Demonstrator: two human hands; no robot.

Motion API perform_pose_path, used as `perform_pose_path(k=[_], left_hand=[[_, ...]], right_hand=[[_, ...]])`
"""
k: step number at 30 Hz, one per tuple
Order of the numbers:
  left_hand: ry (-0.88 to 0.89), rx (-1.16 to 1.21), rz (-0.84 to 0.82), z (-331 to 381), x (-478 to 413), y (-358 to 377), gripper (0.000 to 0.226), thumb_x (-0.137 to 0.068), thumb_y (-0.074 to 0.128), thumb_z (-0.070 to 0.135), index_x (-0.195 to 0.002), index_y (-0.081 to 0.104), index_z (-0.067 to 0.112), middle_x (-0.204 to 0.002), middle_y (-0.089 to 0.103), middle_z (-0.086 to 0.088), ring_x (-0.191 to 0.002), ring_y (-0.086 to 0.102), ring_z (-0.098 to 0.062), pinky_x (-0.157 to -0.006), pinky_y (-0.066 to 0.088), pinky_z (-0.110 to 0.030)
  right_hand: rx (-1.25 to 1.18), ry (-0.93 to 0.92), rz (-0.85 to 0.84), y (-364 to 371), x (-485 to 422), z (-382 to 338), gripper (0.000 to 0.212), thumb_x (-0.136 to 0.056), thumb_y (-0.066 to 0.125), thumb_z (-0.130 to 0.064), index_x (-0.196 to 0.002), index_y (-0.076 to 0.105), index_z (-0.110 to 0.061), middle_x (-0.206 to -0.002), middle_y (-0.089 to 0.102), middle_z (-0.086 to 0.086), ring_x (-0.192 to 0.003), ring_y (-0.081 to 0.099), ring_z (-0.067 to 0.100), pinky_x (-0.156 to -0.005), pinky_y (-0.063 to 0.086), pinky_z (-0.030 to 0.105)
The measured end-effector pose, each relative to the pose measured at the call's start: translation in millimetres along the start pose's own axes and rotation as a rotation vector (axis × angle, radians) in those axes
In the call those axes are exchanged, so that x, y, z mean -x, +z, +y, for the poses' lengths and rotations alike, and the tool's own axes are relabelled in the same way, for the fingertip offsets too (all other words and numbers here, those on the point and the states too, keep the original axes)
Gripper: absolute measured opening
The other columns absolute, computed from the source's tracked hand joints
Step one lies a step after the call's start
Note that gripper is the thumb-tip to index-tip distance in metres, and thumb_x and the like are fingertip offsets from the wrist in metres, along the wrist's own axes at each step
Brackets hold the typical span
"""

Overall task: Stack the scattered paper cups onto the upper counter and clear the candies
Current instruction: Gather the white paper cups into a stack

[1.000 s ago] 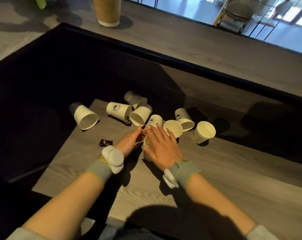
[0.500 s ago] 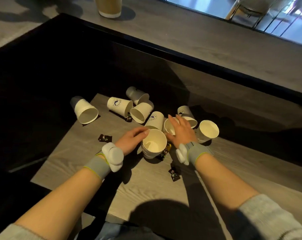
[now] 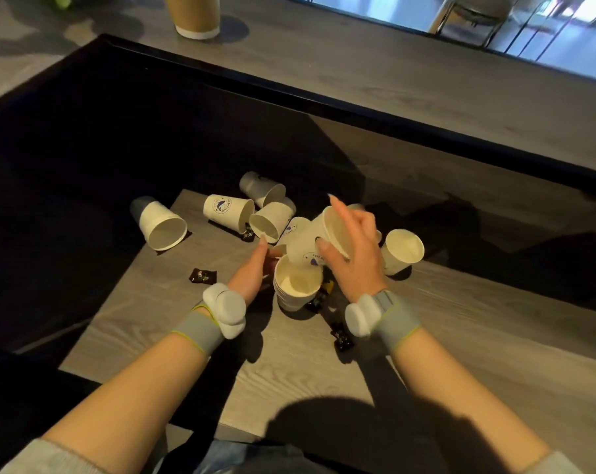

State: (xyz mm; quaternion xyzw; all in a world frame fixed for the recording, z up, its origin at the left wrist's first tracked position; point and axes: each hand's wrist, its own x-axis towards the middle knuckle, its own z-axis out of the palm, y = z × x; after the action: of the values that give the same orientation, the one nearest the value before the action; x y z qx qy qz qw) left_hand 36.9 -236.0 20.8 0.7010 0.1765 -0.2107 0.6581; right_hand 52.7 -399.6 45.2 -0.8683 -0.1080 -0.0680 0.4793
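Observation:
Several white paper cups lie tipped over on the lower wooden table (image 3: 460,336). An upright stack of cups (image 3: 296,285) stands at its middle, and my left hand (image 3: 255,271) rests against the stack's left side. My right hand (image 3: 354,254) grips one cup (image 3: 310,241) by the rim, tilted, with its bottom just above the stack's mouth. Dark-wrapped candies lie at left (image 3: 202,276), beside the stack (image 3: 319,297) and in front of it (image 3: 341,338). The upper counter (image 3: 426,83) runs across the back.
A tall brown cup (image 3: 195,15) stands on the upper counter at the far left. Loose cups lie at left (image 3: 160,224), behind the stack (image 3: 226,210) and one stands at right (image 3: 401,251). A black edge and dark recess separate table from counter.
My right hand has picked a cup out of the pile and brought it left, tilted over the stack. My left hand has stayed beside the stack.

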Motion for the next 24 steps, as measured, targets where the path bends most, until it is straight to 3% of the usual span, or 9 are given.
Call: perform_pose_path(k=[2, 5, 7, 9, 11, 13, 17, 20, 24], left_hand=[[0.037, 0.063, -0.017, 1.1, 2.4, 0.9, 0.065, -0.097, 0.009, 0.050, -0.130, 0.050, 0.012, -0.124, 0.056, -0.006, -0.113, 0.049, -0.016, -0.092, 0.035, -0.029], [0.064, 0.050, -0.054, -0.3, 5.7, 0.1, 0.063, -0.097, 0.010, 0.050, -0.132, 0.048, 0.014, -0.122, 0.055, -0.002, -0.113, 0.048, -0.012, -0.082, 0.039, -0.024], [0.101, -0.046, -0.115, -0.3, 8.5, 0.6, 0.058, -0.097, 0.013, 0.050, -0.135, 0.044, 0.019, -0.127, 0.051, 0.002, -0.118, 0.045, -0.010, -0.092, 0.037, -0.025], [0.142, -0.125, -0.153, -0.6, 10.5, 2.9, 0.049, -0.098, 0.022, 0.046, -0.138, 0.038, 0.021, -0.129, 0.046, 0.008, -0.122, 0.040, -0.006, -0.099, 0.031, -0.026], [0.140, -0.175, -0.153, -2.8, 10.1, 3.1, 0.046, -0.098, 0.030, 0.039, -0.140, 0.033, 0.019, -0.125, 0.044, 0.008, -0.118, 0.039, -0.006, -0.095, 0.030, -0.024], [0.139, -0.232, -0.167, -6.8, 4.3, 0.5, 0.045, -0.098, 0.032, 0.036, -0.140, 0.034, 0.018, -0.132, 0.047, 0.000, -0.121, 0.041, -0.011, -0.096, 0.031, -0.026], [0.131, -0.330, -0.143, -13.1, -4.8, 1.1, 0.045, -0.100, 0.026, 0.035, -0.141, 0.034, 0.018, -0.144, 0.043, -0.007, -0.130, 0.039, -0.019, -0.097, 0.027, -0.025], [0.163, -0.405, -0.101, -13.6, -6.8, 6.8, 0.047, -0.100, 0.023, 0.036, -0.142, 0.033, 0.016, -0.147, 0.040, -0.007, -0.136, 0.035, -0.022, -0.105, 0.025, -0.027], [0.259, -0.448, -0.065, -1.5, -12.1, 12.7, 0.042, -0.101, 0.024, 0.028, -0.135, 0.043, 0.011, -0.135, 0.051, -0.010, -0.117, 0.045, -0.011, -0.090, 0.028, -0.015]], right_hand=[[0.106, -0.062, -0.127, 6.7, 9.3, 0.3, 0.065, -0.080, 0.064, -0.031, -0.139, 0.036, -0.031, -0.113, 0.032, -0.007, -0.103, 0.037, 0.002, -0.088, 0.036, 0.009], [0.369, -0.104, -0.301, 19.4, 23.4, 12.9, 0.072, -0.075, 0.053, -0.052, -0.141, 0.032, -0.032, -0.129, 0.036, 0.001, -0.123, 0.033, 0.019, -0.102, 0.037, 0.040], [0.564, -0.125, -0.427, 27.1, 31.5, 19.8, 0.079, -0.074, 0.038, -0.066, -0.145, 0.018, -0.036, -0.149, 0.024, 0.006, -0.139, 0.017, 0.024, -0.115, 0.020, 0.048], [0.596, -0.123, -0.475, 29.0, 35.4, 21.0, 0.084, -0.074, 0.026, -0.073, -0.147, 0.007, -0.035, -0.158, 0.006, 0.003, -0.145, 0.001, 0.022, -0.118, 0.004, 0.044], [0.493, -0.099, -0.442, 24.4, 36.0, 18.4, 0.084, -0.076, 0.022, -0.071, -0.148, 0.005, -0.030, -0.159, 0.001, -0.001, -0.146, -0.004, 0.016, -0.116, 0.000, 0.039], [0.386, -0.044, -0.298, 13.3, 32.9, 20.1, 0.075, -0.082, 0.024, -0.062, -0.147, 0.012, -0.029, -0.158, 0.010, -0.002, -0.145, 0.003, 0.013, -0.115, 0.002, 0.036], [0.474, 0.165, 0.064, -19.3, 10.3, 47.0, 0.055, -0.091, 0.048, -0.035, -0.142, 0.031, -0.022, -0.153, 0.024, 0.004, -0.143, 0.015, 0.024, -0.115, 0.013, 0.044], [0.669, 0.307, 0.071, -43.0, -9.5, 71.1, 0.064, -0.087, 0.057, -0.031, -0.143, 0.028, -0.021, -0.155, 0.017, 0.010, -0.145, 0.008, 0.030, -0.115, 0.014, 0.049], [0.721, 0.451, -0.079, -57.7, -26.7, 94.4, 0.071, -0.086, 0.058, -0.037, -0.145, 0.022, -0.022, -0.154, 0.014, 0.012, -0.143, 0.008, 0.036, -0.111, 0.022, 0.054]])
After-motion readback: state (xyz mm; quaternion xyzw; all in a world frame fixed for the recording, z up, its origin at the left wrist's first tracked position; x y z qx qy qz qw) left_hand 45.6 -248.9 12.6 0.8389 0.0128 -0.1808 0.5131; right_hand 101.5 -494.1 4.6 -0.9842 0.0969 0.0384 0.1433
